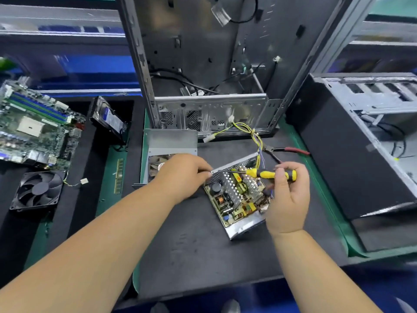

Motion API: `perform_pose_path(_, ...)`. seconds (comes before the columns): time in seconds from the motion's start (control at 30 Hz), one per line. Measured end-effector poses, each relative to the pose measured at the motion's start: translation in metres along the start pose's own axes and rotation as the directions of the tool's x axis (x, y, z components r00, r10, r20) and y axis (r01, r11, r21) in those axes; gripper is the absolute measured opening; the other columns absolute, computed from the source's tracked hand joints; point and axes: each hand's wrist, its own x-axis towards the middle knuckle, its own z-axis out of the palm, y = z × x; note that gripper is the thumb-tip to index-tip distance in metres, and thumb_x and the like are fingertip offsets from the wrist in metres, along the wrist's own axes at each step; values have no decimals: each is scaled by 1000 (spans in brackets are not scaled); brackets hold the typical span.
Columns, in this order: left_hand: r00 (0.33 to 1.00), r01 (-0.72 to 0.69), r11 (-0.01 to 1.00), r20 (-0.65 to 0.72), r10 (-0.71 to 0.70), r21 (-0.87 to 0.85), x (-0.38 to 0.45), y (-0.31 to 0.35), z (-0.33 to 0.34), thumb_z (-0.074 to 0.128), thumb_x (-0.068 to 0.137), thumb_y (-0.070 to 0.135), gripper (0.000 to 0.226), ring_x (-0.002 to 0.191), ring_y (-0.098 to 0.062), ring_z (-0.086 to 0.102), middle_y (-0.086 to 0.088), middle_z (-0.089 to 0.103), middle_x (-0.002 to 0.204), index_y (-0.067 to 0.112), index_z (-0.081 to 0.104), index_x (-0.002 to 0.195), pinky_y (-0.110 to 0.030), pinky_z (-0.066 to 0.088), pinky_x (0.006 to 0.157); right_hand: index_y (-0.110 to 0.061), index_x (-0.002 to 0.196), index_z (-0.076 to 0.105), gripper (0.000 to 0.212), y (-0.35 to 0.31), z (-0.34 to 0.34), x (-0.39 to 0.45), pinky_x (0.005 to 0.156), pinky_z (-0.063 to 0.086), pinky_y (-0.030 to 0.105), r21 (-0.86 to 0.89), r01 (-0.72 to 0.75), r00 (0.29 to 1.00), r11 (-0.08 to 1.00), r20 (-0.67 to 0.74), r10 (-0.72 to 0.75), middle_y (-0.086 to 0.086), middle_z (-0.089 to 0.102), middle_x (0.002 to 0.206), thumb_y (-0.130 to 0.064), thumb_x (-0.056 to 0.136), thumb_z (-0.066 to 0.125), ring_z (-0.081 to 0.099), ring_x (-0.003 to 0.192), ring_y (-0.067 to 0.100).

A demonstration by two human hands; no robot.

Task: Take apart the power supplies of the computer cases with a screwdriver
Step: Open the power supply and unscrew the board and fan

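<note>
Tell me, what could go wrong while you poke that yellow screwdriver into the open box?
The screwdriver tip sits among the open power supply parts, so it might slip and scratch them. The left hand holds a thin metal edge that may be sharp. The yellow wires could snag.

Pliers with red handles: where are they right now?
The pliers lie on the mat right of centre, behind the right hand, beside the yellow wires.
</note>
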Motion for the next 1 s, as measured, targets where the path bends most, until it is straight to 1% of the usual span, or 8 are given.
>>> perform_pose_path(0.13, 999, 30, 999, -21, -30, 32, -5, 11, 8, 67, 92, 33, 11, 90, -8, 61, 15, 71, 93, 35, 74, 99, -23, 43, 72, -17, 94, 54, 7, 6, -16, 21, 55, 46, 27, 97, -79, 994, 992, 83, 71, -16, 64, 75, -22, 98, 50, 59, 66, 9)
perform_pose_path(0.2, 1000, 12, 998, -25, -10, 64, -10, 19, 11, 67, 92, 31, 16, 100, -13, 61, 14, 68, 99, 34, 71, 106, -28, 46, 83, -11, 94, 53, 9, 3, -27, 32, 56, 46, 22, 111, -101, 992, 989, 82, 92, -12, 66, 80, -18, 98, 49, 59, 66, 9)
perform_pose_path(0.3, 973, -82, 991, -208, 103, 108, -22, 36, 18, 67, 90, 23, 37, 119, -21, 54, 5, 65, 121, 24, 63, 126, -36, 41, 104, -25, 85, 56, 10, -10, -52, 54, 65, 48, 33, 78, -97, 993, 992, 72, 91, 17, 58, 84, -25, 95, 54, 58, 71, 28)
perform_pose_path(0.4, 914, -191, 979, -350, 204, 70, -30, 55, 30, 65, 87, 13, 39, 120, -22, 51, 0, 63, 123, 16, 63, 126, -34, 34, 107, -24, 83, 54, 17, -23, -76, 67, 63, 47, 11, -3, 58, 980, 998, 190, -56, -15, 57, 69, -14, 96, 53, 59, 65, -1)
perform_pose_path(0.5, 936, -248, 968, -250, 248, 32, -30, 71, 47, 64, 87, 11, 40, 123, -23, 49, -1, 59, 126, 14, 61, 127, -34, 34, 108, -15, 84, 53, 14, -27, -93, 72, 59, 39, 1, -118, 162, 941, 980, 318, -118, -25, 52, 64, -6, 95, 54, 55, 62, -9)
perform_pose_path(0.67, 931, -355, 933, -73, 359, 58, -9, 84, 54, 63, 88, 16, 39, 125, -21, 47, 2, 58, 128, 18, 61, 127, -36, 33, 109, -23, 82, 51, 12, -27, -98, 74, 55, 33, 8, -318, 255, 894, 913, 437, -98, -19, 51, 62, -27, 91, 57, 50, 61, -1)
perform_pose_path(0.83, 873, -488, 864, 75, 482, 126, 23, 87, 43, 61, 90, 20, 32, 122, -18, 48, 6, 61, 122, 21, 63, 123, -33, 33, 107, -28, 86, 50, 16, -21, -86, 65, 57, 36, 31, -535, 190, 899, 823, 431, 73, -11, 60, 73, -42, 91, 55, 50, 65, 11)
perform_pose_path(1.0, 786, -606, 787, 242, 569, 117, 56, 93, 43, 59, 91, 23, 32, 125, -16, 47, 6, 60, 125, 22, 63, 123, -33, 33, 108, -29, 87, 48, 14, -26, -75, 55, 58, 35, 33, -654, 162, 906, 739, 395, 150, -5, 54, 71, -36, 95, 56, 48, 69, 11)
